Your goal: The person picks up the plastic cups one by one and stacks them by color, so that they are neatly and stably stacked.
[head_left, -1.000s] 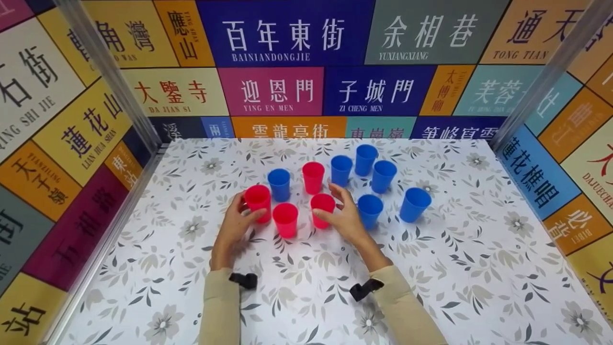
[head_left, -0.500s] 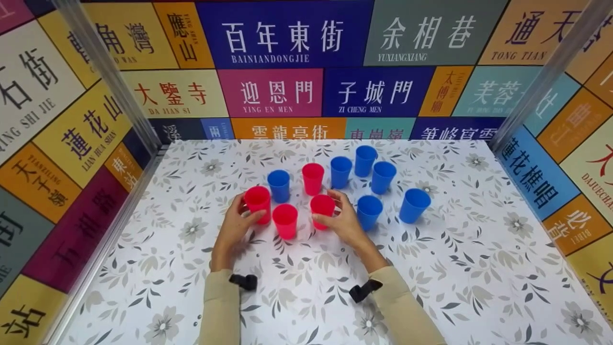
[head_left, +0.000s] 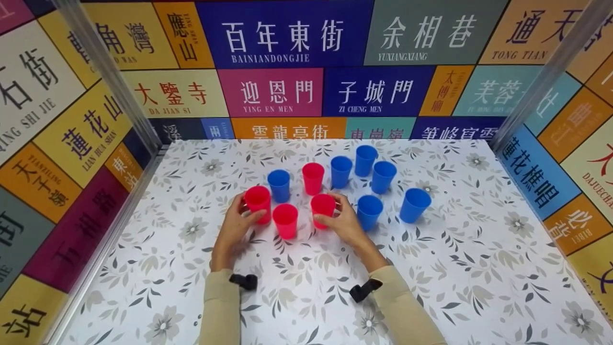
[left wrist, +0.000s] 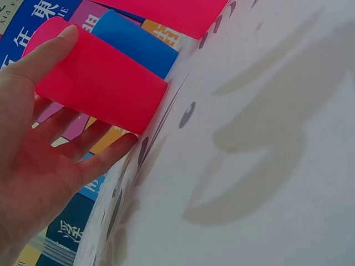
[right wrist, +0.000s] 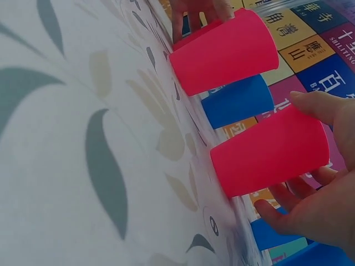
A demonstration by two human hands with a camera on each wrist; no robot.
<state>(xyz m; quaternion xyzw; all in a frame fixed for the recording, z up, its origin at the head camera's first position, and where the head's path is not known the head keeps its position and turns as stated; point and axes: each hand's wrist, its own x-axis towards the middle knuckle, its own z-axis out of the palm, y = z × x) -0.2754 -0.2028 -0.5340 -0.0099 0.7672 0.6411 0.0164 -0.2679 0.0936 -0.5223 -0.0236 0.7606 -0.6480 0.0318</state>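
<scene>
My left hand (head_left: 237,218) holds the leftmost red cup (head_left: 257,199), thumb on its near side and fingers reaching round behind. In the left wrist view that thumb lies near the rim of the red cup (left wrist: 105,77). Another upright red cup (head_left: 285,221) stands between the hands, touched by neither. My right hand (head_left: 346,220) holds a third red cup (head_left: 323,205), its thumb across the front and fingers on the far right side. The right wrist view shows this red cup (right wrist: 272,152) between thumb and fingers, its base at the tabletop.
Behind the hands stand one more red cup (head_left: 313,178) and a blue cup (head_left: 279,186). Several blue cups are on the right, one (head_left: 369,212) close beside my right hand. Printed panels (head_left: 278,91) wall the flowered table (head_left: 306,297) at back and sides.
My right hand's fingers, spread off the cup a second ago, have closed in against its side. The left hand and the cups look unmoved.
</scene>
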